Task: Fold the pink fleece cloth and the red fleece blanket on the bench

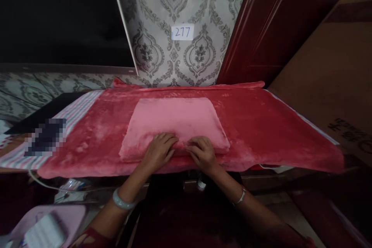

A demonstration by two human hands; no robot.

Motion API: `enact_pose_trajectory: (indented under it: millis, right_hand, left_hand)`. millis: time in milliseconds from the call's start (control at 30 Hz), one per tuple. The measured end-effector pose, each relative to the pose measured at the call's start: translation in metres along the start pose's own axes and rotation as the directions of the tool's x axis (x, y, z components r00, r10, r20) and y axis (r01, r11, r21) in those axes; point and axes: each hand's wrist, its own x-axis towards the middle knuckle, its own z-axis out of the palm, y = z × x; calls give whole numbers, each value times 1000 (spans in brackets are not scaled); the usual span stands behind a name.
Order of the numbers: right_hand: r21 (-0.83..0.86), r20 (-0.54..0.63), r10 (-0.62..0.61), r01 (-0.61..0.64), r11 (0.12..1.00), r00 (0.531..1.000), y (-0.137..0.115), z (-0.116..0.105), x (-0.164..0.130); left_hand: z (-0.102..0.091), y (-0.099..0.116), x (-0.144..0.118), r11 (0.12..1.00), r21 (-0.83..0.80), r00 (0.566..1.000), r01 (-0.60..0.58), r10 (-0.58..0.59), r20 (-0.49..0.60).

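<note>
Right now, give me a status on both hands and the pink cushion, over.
Left hand, right hand on near edge of pink cushion, grip unclear. Cushion flat on red blanket. Dark blurred item off left, apart from cushion.

Behind your bare left hand (161, 150) you wear a smooth, rounded, pale grey-blue bangle (122, 200), behind your bare right hand (204, 154) a slim, shiny silvery bracelet (241, 197), and a dark red sleeve (92, 237) shows farther up your left arm (134, 180).

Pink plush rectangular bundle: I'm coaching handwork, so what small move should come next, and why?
Perhaps smooth the near edge of the pink plush rectangular bundle outward: the bare left hand and bare right hand are both there, and it looks uneven between them.
</note>
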Motion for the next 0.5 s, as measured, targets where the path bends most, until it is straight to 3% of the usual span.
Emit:
enact_pose_trajectory:
  millis: [167,267,500]
  right_hand:
    - [211,-48,220,-206,956,974,-3,-12,1]
    - [196,-7,175,-170,966,985,-6,-14,3]
    - [-63,108,113,-107,992,988,-8,2,1]
  left_hand:
    - [2,-2,-2,1000,-13,999,-28,27,-43]
    - [3,-1,-3,999,-26,997,-29,27,-71]
    - [3,-1,-3,999,-35,999,-12,10,-48]
